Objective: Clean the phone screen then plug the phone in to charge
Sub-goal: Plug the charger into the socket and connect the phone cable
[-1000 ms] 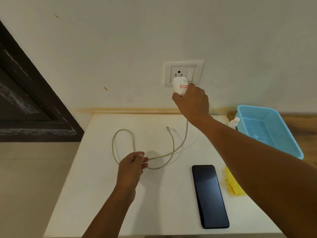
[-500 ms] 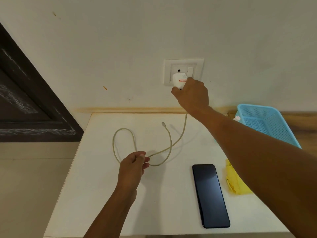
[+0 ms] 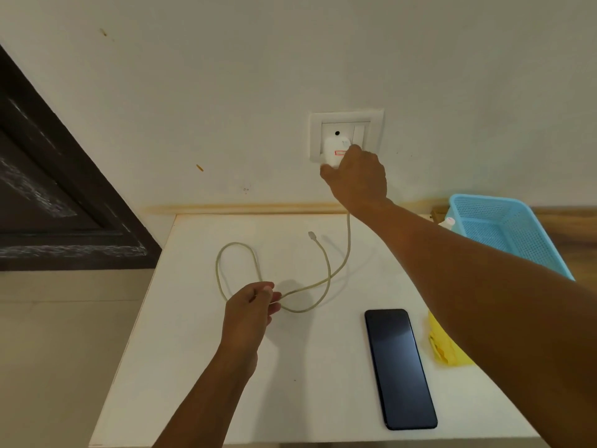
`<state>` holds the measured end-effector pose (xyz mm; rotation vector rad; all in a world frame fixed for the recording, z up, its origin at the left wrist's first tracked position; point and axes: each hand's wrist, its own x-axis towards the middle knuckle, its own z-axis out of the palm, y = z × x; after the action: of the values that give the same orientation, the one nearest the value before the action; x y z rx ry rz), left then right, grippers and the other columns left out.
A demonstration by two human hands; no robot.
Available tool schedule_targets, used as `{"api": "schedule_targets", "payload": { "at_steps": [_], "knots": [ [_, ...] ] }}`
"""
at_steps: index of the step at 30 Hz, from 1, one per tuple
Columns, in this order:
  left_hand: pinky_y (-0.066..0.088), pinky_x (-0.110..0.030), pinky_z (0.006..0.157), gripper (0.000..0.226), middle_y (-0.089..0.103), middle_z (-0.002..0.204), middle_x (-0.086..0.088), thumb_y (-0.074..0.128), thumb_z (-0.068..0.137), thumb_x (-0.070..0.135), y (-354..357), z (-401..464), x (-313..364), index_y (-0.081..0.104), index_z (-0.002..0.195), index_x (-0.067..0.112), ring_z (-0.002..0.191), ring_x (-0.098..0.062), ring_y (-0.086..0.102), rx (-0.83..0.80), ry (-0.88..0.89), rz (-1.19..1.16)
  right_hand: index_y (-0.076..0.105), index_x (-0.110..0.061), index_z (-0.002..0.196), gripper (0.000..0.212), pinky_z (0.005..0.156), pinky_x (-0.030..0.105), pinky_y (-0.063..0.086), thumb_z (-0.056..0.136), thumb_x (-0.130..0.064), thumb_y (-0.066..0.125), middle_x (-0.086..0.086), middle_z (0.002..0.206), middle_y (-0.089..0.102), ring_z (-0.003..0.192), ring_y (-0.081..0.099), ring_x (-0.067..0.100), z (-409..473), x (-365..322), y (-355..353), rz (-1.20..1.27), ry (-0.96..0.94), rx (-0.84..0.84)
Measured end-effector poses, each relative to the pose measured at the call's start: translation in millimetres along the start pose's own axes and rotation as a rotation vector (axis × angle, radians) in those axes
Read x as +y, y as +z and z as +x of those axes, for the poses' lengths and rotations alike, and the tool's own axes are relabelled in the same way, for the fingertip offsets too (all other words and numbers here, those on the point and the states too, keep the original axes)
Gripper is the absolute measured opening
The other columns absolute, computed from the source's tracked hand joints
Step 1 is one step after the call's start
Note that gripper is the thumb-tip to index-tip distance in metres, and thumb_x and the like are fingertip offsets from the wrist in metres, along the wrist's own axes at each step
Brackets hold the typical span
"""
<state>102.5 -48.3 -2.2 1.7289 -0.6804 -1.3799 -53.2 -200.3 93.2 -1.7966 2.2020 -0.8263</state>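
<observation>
A black phone [image 3: 400, 367] lies screen up on the white table [image 3: 200, 367], right of centre. My right hand [image 3: 358, 179] grips a white charger plug [image 3: 332, 150] that sits against the wall socket [image 3: 345, 124]. A pale cable [image 3: 326, 273] drops from the plug, loops across the table, and its free connector [image 3: 311, 235] lies near the back edge. My left hand [image 3: 250, 308] pinches the cable where its loop crosses. A yellow cloth [image 3: 444, 347] lies right of the phone, partly hidden by my right arm.
A light blue plastic basket [image 3: 504, 231] stands at the table's back right with a small white bottle [image 3: 447, 223] beside it. A dark door frame [image 3: 64, 195] fills the left. The table's left edge drops to a beige floor.
My right hand has pushed the charger plug up and onto the socket. The cable has shifted slightly on the table. My left hand keeps its pinch on the cable.
</observation>
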Motion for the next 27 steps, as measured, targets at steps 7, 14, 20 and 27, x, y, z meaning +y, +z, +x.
{"api": "schedule_targets", "payload": {
  "at_steps": [7,14,20,27],
  "knots": [
    [0.043,-0.031,0.080,0.021,0.068,0.093,0.003,0.047,0.096,0.025,37.5,15.5,36.3,0.060,0.080,0.022,0.088,-0.017,0.059,-0.015,0.172,0.291,0.052,-0.008,0.117,0.056,0.060,0.021,0.037,0.085,-0.054,0.053,0.002,0.097,0.056,0.092,0.059,0.021,-11.0,7.1,-19.7,0.151,0.074,-0.114],
    [0.034,-0.029,0.076,0.027,0.072,0.099,-0.007,0.051,0.097,0.029,81.0,33.5,55.0,0.061,0.104,0.004,0.094,-0.019,0.061,-0.217,-0.100,0.240,0.060,-0.012,0.112,0.032,0.072,0.019,0.037,0.093,-0.035,0.048,0.005,0.102,0.068,0.092,0.062,0.019,-75.7,52.6,-24.0,0.269,0.186,0.030],
    [0.042,-0.025,0.071,0.015,0.067,0.078,0.000,0.058,0.093,0.014,76.7,22.6,55.4,0.064,0.079,0.014,0.081,-0.015,0.058,-0.085,0.005,0.034,0.063,-0.014,0.086,0.013,0.055,-0.001,0.036,0.089,-0.016,0.051,-0.005,0.073,0.062,0.063,0.052,0.002,-124.9,79.5,-24.6,0.381,0.234,0.046],
    [0.048,-0.011,0.069,0.017,0.069,0.084,0.010,0.056,0.095,0.018,49.8,-57.1,30.1,0.062,0.089,0.032,0.080,-0.002,0.066,0.188,0.478,-0.005,0.065,-0.028,0.093,0.014,0.068,0.001,0.042,0.090,-0.018,0.057,-0.020,0.083,0.065,0.081,0.059,-0.008,-168.6,66.5,-36.6,0.582,0.097,-0.101]
  ]
}}
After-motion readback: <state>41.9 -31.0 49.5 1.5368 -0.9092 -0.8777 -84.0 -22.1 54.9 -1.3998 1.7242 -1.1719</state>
